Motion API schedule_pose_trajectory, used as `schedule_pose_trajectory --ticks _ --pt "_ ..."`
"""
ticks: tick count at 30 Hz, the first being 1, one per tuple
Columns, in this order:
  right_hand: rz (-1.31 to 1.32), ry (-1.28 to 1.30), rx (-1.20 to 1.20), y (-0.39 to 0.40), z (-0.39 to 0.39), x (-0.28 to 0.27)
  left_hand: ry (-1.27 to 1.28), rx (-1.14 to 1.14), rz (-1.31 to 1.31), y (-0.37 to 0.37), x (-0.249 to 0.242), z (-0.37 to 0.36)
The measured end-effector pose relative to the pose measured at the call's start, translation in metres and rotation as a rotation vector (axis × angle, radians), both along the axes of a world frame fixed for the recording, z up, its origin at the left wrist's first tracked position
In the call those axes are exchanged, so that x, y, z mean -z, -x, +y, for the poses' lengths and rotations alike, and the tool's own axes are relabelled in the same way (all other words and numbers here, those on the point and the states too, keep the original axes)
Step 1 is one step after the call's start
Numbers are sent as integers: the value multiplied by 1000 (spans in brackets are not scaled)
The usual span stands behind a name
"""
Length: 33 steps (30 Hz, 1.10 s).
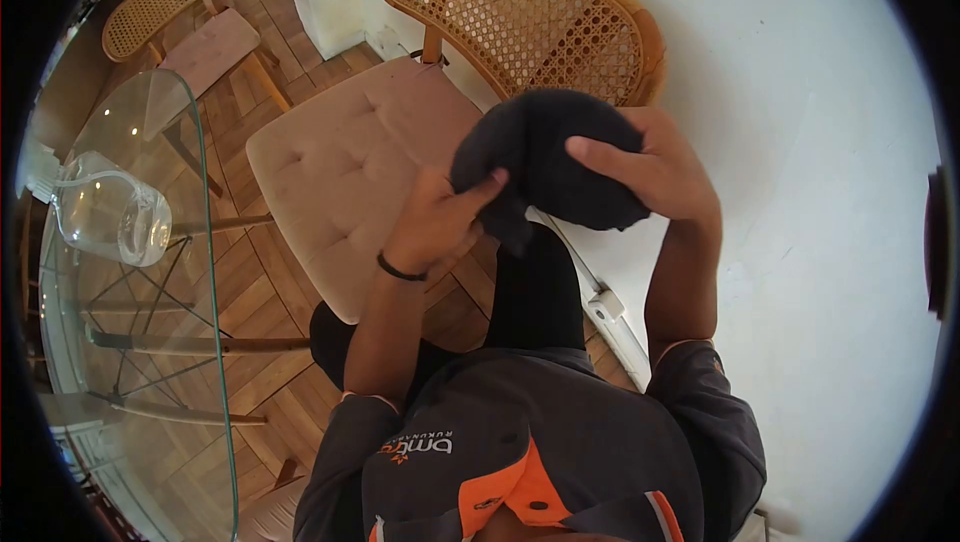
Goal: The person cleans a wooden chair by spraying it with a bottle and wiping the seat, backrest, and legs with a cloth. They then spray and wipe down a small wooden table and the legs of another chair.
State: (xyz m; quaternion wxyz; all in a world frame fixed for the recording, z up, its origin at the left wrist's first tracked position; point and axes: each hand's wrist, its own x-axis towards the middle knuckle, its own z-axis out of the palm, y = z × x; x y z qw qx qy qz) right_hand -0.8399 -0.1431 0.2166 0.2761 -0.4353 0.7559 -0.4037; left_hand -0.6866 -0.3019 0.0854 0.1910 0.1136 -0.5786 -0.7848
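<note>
A dark grey cloth (575, 177), folded and bunched, is held up between my two hands above the chair's front right part. My left hand (440, 217) grips its left edge, thumb on top and fingers partly hidden beneath. On the right side my right hand (655, 162) has its thumb pressed on the cloth, with the other fingers behind it, out of sight. Below and behind the cloth is a chair with a beige tufted seat (350, 162) and a woven cane backrest (525, 17).
A glass table (175, 292) stands at the left, bearing a clear bottle with a white spray top (115, 207). Another cane chair (170, 2) is at the far left. The white wall (810, 192) rises close on the right, with a white power strip (610, 317) near its foot.
</note>
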Motion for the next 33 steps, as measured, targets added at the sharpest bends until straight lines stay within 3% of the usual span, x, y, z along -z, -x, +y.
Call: schedule_pose_trajectory --ticks 3,6,7,8,10,12,14,17,18,20,23,27,29,31,32,33 --pt "28 60 17 7 17 1 -82 31 42 -3 0 -32" --pt "186 -140 -50 14 26 9 -77 105 246 -2 -22 -51" --pt "240 -209 -79 13 27 12 59 165 256 -1 -34 -52" --pt "245 -30 -138 7 23 19 195 225 270 1 -48 -51" --pt "-60 323 -224 -14 -7 37 500 365 302 6 -77 -49" --pt "-303 455 -302 -23 -19 52 844 527 342 10 -103 -49" --pt "-469 373 -397 -20 -25 63 993 499 179 4 -122 -54" --pt "-423 75 -446 -8 -14 66 1285 458 109 -14 -142 -65" --pt "-281 89 -446 -8 -10 65 1397 444 117 -19 -144 -68" --pt "-1 112 -434 -12 2 60 1270 431 147 -26 -127 -69" --pt "368 18 -82 -19 28 29 1125 407 164 -14 -99 -68" --pt "887 255 155 -4 43 -28 967 329 335 32 -111 -66" --pt "1038 256 325 26 30 -60 946 204 430 81 -123 -70" --pt "1591 343 248 81 6 -76 1434 -248 137 115 -123 -66" --pt "1833 112 392 89 6 -66 1653 -497 -28 124 -119 -64" --pt "1684 181 444 90 10 -56 1525 -519 141 126 -108 -66"
